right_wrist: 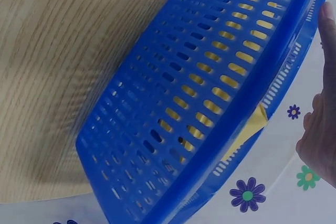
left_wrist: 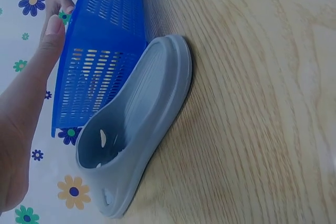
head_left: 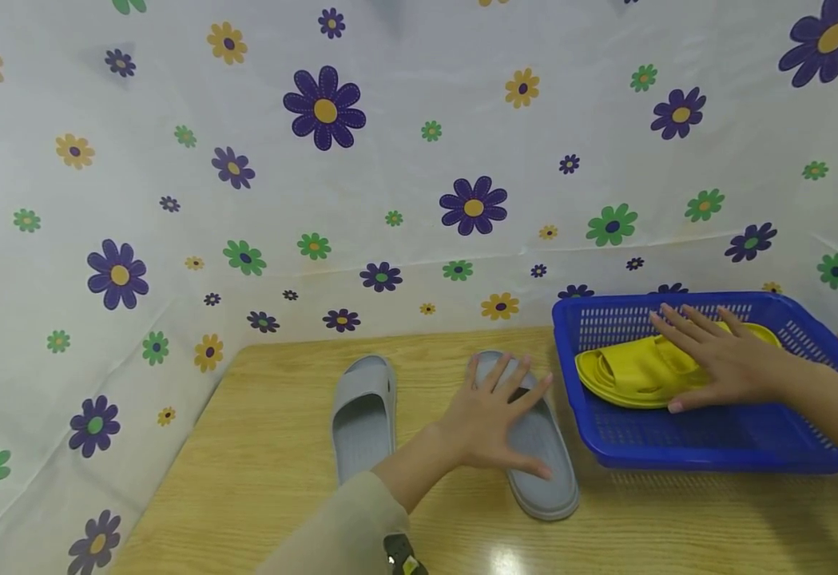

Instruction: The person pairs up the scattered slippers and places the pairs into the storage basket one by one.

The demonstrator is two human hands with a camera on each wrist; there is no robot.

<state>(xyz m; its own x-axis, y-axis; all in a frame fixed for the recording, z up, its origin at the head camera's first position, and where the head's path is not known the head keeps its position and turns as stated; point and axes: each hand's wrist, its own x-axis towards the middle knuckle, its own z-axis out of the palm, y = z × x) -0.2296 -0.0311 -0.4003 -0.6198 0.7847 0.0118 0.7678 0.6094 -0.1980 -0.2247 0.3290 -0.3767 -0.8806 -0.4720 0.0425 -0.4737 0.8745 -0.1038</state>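
My left hand (head_left: 489,423) hovered over the nearer grey slipper (head_left: 542,435), fingers spread and thumb held wide, gripping nothing; in the left wrist view my thumb stood well above the sole. That slipper lay sole down on the wooden table (head_left: 282,487), just beside the blue basket (head_left: 706,461), its strap end pointing away from me and its heel towards me. Its mate, the other grey slipper (head_left: 364,438), lay to the left, the same way up, with bare wood between them. My right hand (head_left: 738,363) reached over the basket, fingers splayed and holding nothing, above the yellow slipper (head_left: 627,375) lying crosswise inside; whether a fingertip brushed it I couldn't tell, nor whether a second one lay beneath my palm. As I judged it, handling these well called for the strap rather than the flat sole: fingers over the top, thumb tucked into the foot opening, so the slipper wouldn't swing or twist. With my right hand, I thought it best to keep wrist and forearm clear of the basket's rim, since a knock could have slid it across the smooth table into the grey slipper beside it.
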